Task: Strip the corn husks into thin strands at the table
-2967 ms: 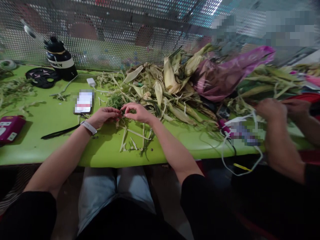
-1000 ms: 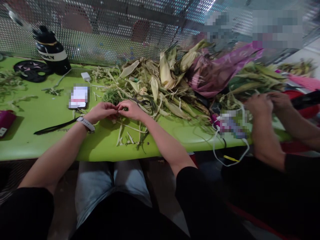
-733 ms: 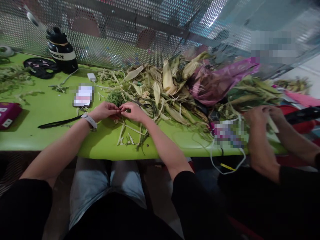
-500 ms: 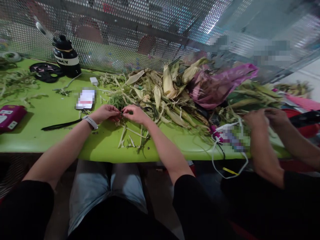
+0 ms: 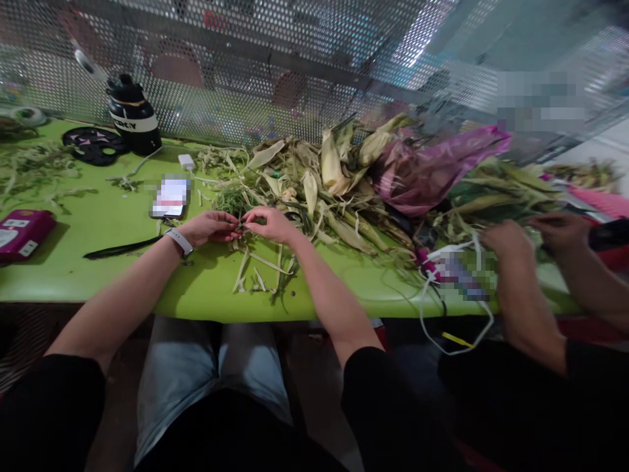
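My left hand (image 5: 209, 227), with a white watch on its wrist, and my right hand (image 5: 269, 224) meet fingertip to fingertip on the green table (image 5: 98, 275). Both pinch a thin green leaf strip (image 5: 240, 227) between them. Cut strips (image 5: 260, 269) lie just in front of my hands. A tuft of fine green strands (image 5: 234, 196) sits right behind them, at the edge of a large heap of corn husks (image 5: 324, 177).
A phone (image 5: 170, 196), a white charger (image 5: 186, 161), a black bottle (image 5: 134, 123), a black lid (image 5: 93, 144) and a magenta box (image 5: 22, 233) lie to the left. A purple plastic bag (image 5: 432, 170) tops the heap. Another person's hands (image 5: 508, 242) work husks at right. Perforated metal screen behind.
My hands stay joined on the strip with only small finger movement. The view has drifted slightly. The other person's hands at right have shifted among the husks.
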A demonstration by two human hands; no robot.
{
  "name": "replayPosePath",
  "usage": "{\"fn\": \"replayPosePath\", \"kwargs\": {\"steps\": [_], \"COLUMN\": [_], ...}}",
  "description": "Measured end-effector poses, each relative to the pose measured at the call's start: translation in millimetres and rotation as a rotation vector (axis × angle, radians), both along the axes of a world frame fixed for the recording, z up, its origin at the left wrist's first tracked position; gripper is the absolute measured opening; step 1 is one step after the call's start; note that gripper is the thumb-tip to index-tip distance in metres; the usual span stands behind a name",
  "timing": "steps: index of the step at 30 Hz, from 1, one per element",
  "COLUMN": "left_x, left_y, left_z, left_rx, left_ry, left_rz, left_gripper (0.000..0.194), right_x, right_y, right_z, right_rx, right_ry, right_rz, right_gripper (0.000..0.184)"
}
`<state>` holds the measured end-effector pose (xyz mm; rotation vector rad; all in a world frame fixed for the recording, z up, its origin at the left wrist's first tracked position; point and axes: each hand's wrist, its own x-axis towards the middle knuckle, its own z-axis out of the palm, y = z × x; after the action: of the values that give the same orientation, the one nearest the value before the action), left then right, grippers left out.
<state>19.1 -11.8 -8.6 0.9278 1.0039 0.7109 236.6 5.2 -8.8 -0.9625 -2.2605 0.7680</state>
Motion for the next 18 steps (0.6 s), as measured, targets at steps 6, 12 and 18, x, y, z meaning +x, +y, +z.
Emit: {"fn": "replayPosePath", "kwargs": {"steps": [6,12,18], "left_x": [-3.8,-5.2,-4.8], "left_y": [4.6,6.1,3.6], "left_z": [-4.7,-6.5,-7.9], "left_rx": [-0.026,0.004,0.113], "left_ry": [-0.049,-0.071,-0.038], "left_rz": [0.001,-0.046,-0.130], "left_gripper": [0.012,0.013,0.034], "right_x": [-1.2,-4.8,-5.0], "right_y": [-2.7,-2.1,0.3], "right_z": [2.7,-1.3,-3.8], "right_rx": [-0.027,-0.017,-0.025], "right_ry": [-0.047,-0.114,-0.107], "right_rz": [0.085,0.098,0.092], "right_gripper": [0.017,0.012,0.013]}}
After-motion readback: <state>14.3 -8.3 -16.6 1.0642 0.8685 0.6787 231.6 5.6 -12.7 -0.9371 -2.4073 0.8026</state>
